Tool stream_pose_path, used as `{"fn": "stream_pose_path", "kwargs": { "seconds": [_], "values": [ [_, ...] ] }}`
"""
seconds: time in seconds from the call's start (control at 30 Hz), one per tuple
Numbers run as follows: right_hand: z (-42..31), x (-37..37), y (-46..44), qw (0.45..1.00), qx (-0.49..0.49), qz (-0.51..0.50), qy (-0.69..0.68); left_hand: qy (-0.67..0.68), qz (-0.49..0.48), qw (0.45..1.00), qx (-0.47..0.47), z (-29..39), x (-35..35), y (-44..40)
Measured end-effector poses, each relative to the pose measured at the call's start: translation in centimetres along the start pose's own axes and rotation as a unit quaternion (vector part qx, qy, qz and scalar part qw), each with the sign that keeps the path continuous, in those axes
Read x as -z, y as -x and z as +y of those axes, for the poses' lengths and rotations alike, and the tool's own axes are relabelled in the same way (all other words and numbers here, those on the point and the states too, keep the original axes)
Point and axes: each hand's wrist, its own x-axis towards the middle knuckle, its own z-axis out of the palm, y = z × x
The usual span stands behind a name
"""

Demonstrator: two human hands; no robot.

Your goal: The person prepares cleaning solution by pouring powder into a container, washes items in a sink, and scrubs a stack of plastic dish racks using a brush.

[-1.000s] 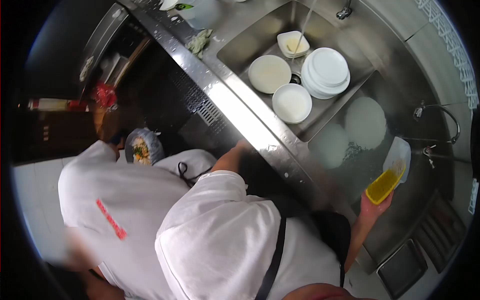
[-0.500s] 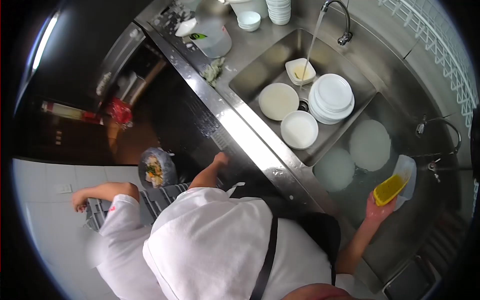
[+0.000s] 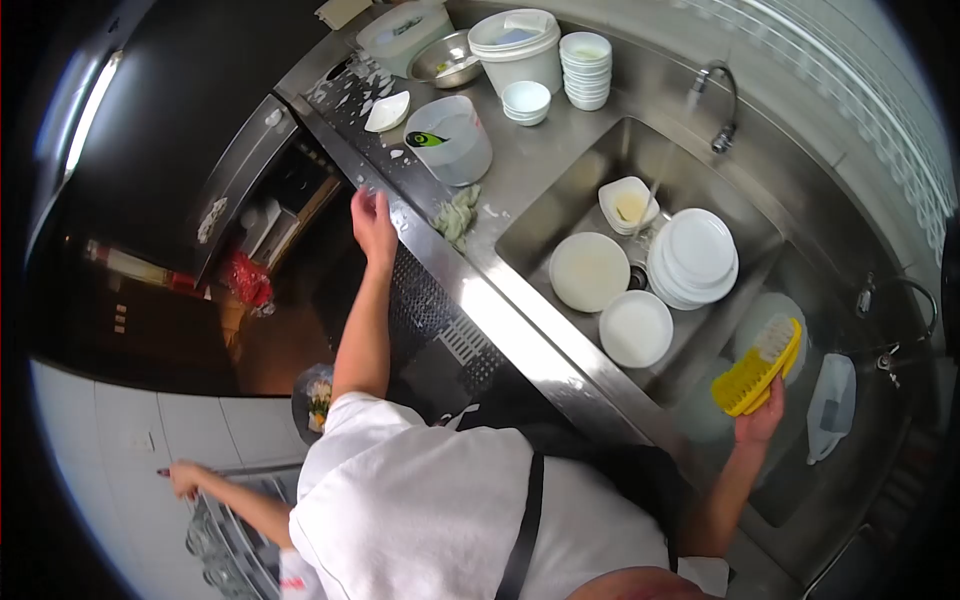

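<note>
My right hand [image 3: 762, 415] holds a yellow scrubbing brush [image 3: 755, 375], its bristles partly pale, above the water-filled right basin. Just right of it is a translucent white container [image 3: 832, 408]. Near the counter's front edge, my left hand [image 3: 374, 228] is raised with fingers apart and nothing in it. The left basin [image 3: 530, 222] holds a stack of white plates [image 3: 698, 248], a pale round dish [image 3: 590, 272], a white bowl [image 3: 636, 329] and square bowls [image 3: 628, 204] under running water. A submerged round plate [image 3: 775, 315] shows partly behind the brush.
A green cloth [image 3: 458, 216], clear tub [image 3: 450, 145], white bucket [image 3: 522, 65], metal bowl [image 3: 445, 62] and stacked small bowls [image 3: 586, 75] stand on the counter. Another person's hand [image 3: 186, 479] is at lower left, by a rack. Food waste [image 3: 318, 395] sits in a lined bin.
My left hand has risen to the counter edge. The brush has turned and now appears apart from the translucent container. The view has shifted, showing more counter, and the other person has moved lower left.
</note>
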Motion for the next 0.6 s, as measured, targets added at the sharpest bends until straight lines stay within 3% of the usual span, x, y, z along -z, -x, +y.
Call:
{"fn": "stream_pose_path", "kwargs": {
  "seconds": [0.1, 0.17, 0.23, 0.3, 0.33, 0.37, 0.43, 0.53, 0.57, 0.6],
  "values": [
    [3.0, -5.1, -1.8, 0.997, 0.044, 0.029, 0.048, 0.094, -0.191, 0.975, -0.069, 3.5, -5.1, -11.1],
    [5.4, -8.0, -1.9, 0.991, 0.072, 0.096, 0.065, 0.01, -0.392, 0.91, -0.135, 5.3, -8.6, -16.7],
    [6.8, -10.3, -2.1, 0.974, 0.1, 0.189, 0.075, -0.173, -0.574, 0.763, -0.239, 5.5, -13.0, -20.5],
    [8.6, -13.5, -1.9, 0.97, 0.12, 0.194, 0.084, -0.269, -0.65, 0.636, -0.318, 3.4, -17.0, -21.1],
    [9.3, -16.0, -1.7, 0.97, 0.123, 0.197, 0.078, -0.306, -0.747, 0.527, -0.265, 3.5, -18.7, -21.2],
    [9.9, -17.7, -1.4, 0.969, 0.127, 0.199, 0.073, -0.293, -0.759, 0.51, -0.28, 2.2, -19.7, -20.7],
    [11.6, -18.6, 0.1, 0.948, 0.163, 0.251, 0.108, -0.343, -0.805, 0.382, -0.298, 0.1, -22.2, -19.6],
    [13.7, -24.8, 0.1, 0.909, 0.189, 0.362, 0.089, -0.373, -0.808, 0.34, -0.304, -0.3, -22.9, -18.7],
    [14.3, -26.9, 0.0, 0.892, 0.194, 0.403, 0.07, -0.391, -0.793, 0.372, -0.282, -0.4, -22.6, -18.5],
    [14.9, -26.6, 0.4, 0.901, 0.201, 0.381, 0.057, -0.407, -0.777, 0.403, -0.26, -0.3, -22.4, -18.1]
  ]
}}
